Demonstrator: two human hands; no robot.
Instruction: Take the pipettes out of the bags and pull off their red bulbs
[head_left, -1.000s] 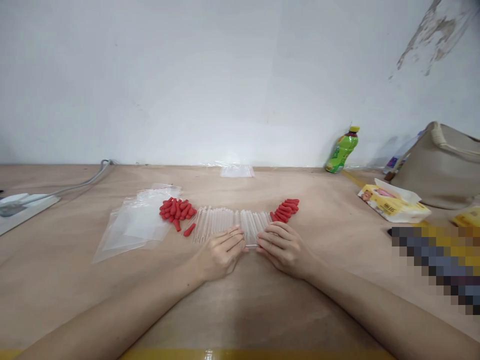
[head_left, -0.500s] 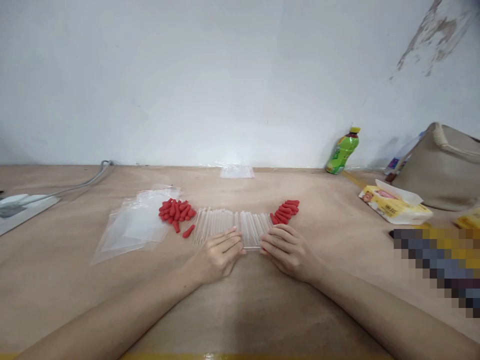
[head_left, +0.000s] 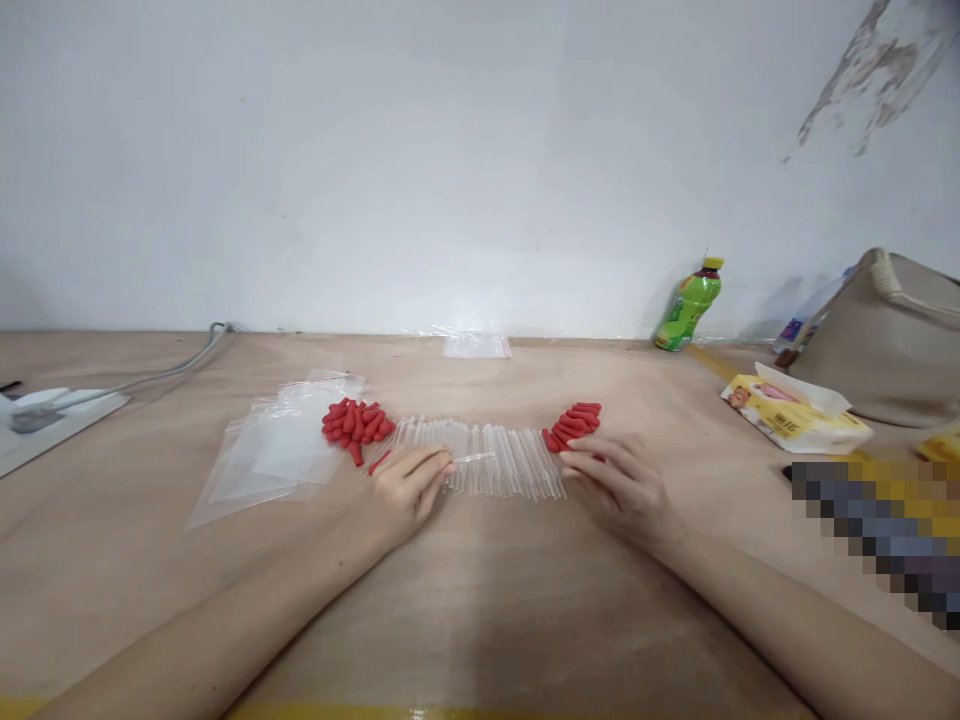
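A row of clear glass tubes (head_left: 495,462) lies across the wooden table (head_left: 480,600) in front of me. My left hand (head_left: 405,485) pinches one clear tube (head_left: 474,458) by its end, lifted just above the row. My right hand (head_left: 622,485) rests with fingers stretched out at the right end of the row, fingertips close to a small pile of red rubber caps (head_left: 574,423). A larger pile of red caps (head_left: 355,424) lies at the row's left end, beside my left hand.
Clear zip bags (head_left: 274,450) lie left of the caps, another small bag (head_left: 475,345) by the wall. A green bottle (head_left: 688,304), a tissue pack (head_left: 793,415) and a beige bag (head_left: 889,340) stand at right. A grey cable (head_left: 150,375) runs at the left.
Both hands were together at the row's middle. The left has drawn back left holding one tube; the right has slid to the row's right end with fingers spread.
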